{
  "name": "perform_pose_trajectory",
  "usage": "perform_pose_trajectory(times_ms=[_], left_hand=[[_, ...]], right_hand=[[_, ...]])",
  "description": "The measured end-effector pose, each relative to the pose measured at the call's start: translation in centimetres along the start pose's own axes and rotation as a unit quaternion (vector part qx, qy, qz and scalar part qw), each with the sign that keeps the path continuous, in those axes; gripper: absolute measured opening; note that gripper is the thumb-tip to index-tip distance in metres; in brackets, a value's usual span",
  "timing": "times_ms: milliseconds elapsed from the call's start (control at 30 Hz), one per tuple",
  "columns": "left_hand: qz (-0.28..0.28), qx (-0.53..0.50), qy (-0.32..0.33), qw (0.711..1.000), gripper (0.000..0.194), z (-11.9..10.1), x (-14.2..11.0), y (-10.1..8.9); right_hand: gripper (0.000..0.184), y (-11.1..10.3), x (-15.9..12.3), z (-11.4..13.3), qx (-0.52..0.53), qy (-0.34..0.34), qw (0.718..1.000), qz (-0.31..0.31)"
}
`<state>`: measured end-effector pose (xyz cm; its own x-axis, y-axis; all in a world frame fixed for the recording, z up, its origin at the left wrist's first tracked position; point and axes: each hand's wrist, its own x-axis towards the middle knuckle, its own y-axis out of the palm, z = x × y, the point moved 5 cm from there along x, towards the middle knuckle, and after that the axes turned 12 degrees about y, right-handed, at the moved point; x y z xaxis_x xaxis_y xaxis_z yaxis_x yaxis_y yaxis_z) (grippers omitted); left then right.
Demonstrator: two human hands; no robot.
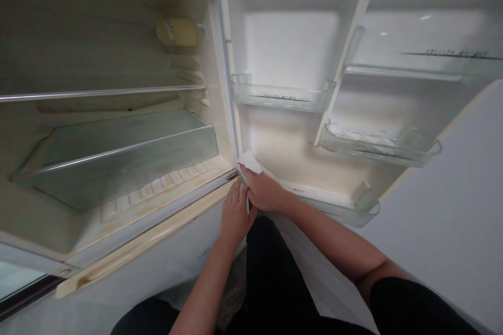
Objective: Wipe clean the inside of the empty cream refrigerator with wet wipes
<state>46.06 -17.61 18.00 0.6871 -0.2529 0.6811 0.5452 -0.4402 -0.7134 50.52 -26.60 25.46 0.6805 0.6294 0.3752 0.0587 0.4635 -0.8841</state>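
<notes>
My right hand [266, 191] is closed on a white cloth [250, 161], possibly a paper wipe. It presses the cloth into the hinge-side bottom corner of the open fridge door [293, 138]. Just left of it, my left hand [236, 214] lies with fingers stretched against the edge by the metal hinge [232, 175]; its thumb is apart from the fingers. The two hands nearly touch. Part of the cloth is hidden under my right fingers.
Left of the hands is the fridge interior, with a clear drawer [129, 159], a glass shelf [98, 94] and a yellowish lamp cover [178, 32]. The door carries clear pockets, including a middle one [283, 97] and a right one [377, 147]. Below is a cream-edged lower door [157, 241].
</notes>
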Motion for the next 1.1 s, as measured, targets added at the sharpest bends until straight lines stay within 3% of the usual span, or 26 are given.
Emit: perform_pose_trajectory(times_ms=[133,267,400,600,733,867,1100], left_hand=[[-0.016,-0.006,-0.007,1.0,0.06,-0.1,0.0,0.2],[-0.019,-0.01,-0.003,1.0,0.065,-0.2,-0.2,0.4],[-0.025,0.001,-0.005,1.0,0.067,0.1,-0.4,0.7],[-0.024,0.002,-0.01,1.0,0.07,0.1,-0.4,0.8],[-0.018,0.017,-0.015,1.0,0.068,0.2,-0.4,0.8],[-0.008,0.023,-0.016,1.0,0.069,0.2,-0.5,0.8],[0.039,0.032,-0.051,0.997,0.071,-0.4,-0.4,-0.4]], right_hand=[[0.074,-0.7,1.8,-0.9,0.002,0.012,1.0,0.012],[0.075,-3.8,3.9,-1.5,-0.01,0.07,0.996,-0.057],[0.067,-6.3,6.7,-1.3,-0.101,0.079,0.985,-0.114],[0.056,-7.2,8.2,-1.7,-0.228,0.05,0.956,-0.179],[0.056,-9.5,6.5,-3.4,-0.258,0.081,0.943,-0.196],[0.059,-11.2,3.1,-4.8,-0.261,0.115,0.934,-0.216],[0.057,-8.5,-3.3,-6.9,-0.254,0.177,0.931,-0.195]])
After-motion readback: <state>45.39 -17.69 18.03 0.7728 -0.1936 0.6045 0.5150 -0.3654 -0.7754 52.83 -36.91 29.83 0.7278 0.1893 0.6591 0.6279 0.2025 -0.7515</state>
